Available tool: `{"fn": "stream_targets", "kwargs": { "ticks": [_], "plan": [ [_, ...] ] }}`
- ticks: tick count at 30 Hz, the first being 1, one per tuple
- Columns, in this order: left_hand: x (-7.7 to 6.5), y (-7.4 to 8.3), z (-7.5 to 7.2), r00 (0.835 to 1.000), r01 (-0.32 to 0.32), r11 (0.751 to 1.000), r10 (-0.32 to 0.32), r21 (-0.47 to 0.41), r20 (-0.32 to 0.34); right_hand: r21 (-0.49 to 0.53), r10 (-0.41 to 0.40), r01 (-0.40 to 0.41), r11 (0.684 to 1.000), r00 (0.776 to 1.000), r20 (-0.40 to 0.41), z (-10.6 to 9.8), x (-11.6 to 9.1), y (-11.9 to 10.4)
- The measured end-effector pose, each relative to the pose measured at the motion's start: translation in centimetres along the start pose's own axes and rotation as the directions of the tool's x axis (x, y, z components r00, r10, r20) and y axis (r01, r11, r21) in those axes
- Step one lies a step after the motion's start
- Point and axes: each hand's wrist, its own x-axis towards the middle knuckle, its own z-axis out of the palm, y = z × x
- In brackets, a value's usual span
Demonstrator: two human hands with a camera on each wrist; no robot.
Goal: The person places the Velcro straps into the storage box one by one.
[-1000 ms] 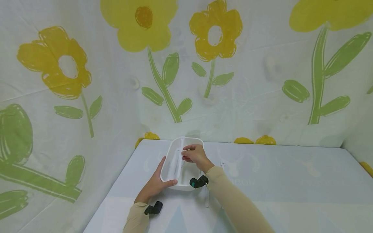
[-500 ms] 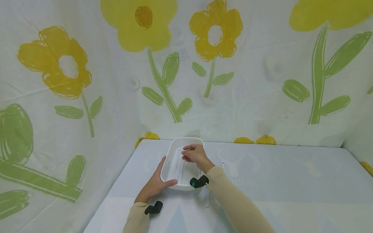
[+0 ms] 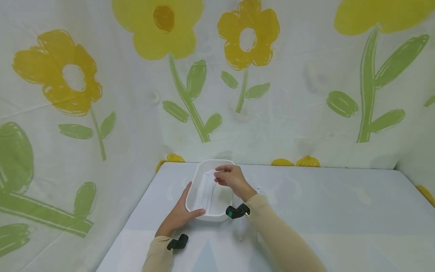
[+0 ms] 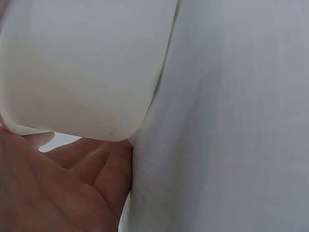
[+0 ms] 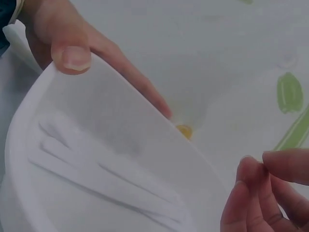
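Observation:
My left hand (image 3: 180, 215) grips a white oblong plastic tub (image 3: 214, 218) at its near left corner, thumb hooked over the rim. In the left wrist view, the fingers (image 4: 113, 176) spread under and along the tub's outer wall. Several slender white sticks (image 5: 96, 191) lie lengthwise on the tub's floor; their exact kind is blurred. Over the tub's far right side hovers my right hand (image 3: 232, 181). Its fingers are loosely bent, with thumb and fingertips close together and nothing visible between them.
Another slim white piece (image 3: 258, 189) lies on the pale table (image 3: 323, 211) right of the tub, partly hidden by my right forearm. A white curtain (image 3: 289, 124) with printed yellow flowers hangs behind and to the left.
A slender white stick held in my right hand over the tub a second ago has been let go and lies inside. The right hand has since drawn slightly right; the left hand keeps its grip.

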Motion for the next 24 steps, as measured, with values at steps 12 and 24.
{"fn": "stream_targets", "kwargs": {
  "ticks": [12,24],
  "plan": [
    [0.2,-0.3,0.0,1.0,0.007,1.0,-0.007,-0.017,0.008,0.038,-0.012,0.013,0.999,0.999,-0.034,-4.0,-2.9,-2.2],
    [0.2,-0.1,-0.1,1.0,0.009,1.0,-0.009,-0.018,0.009,-0.003,-0.071,0.07,0.998,0.996,-0.061,-7.4,-5.5,-2.0]
  ]
}}
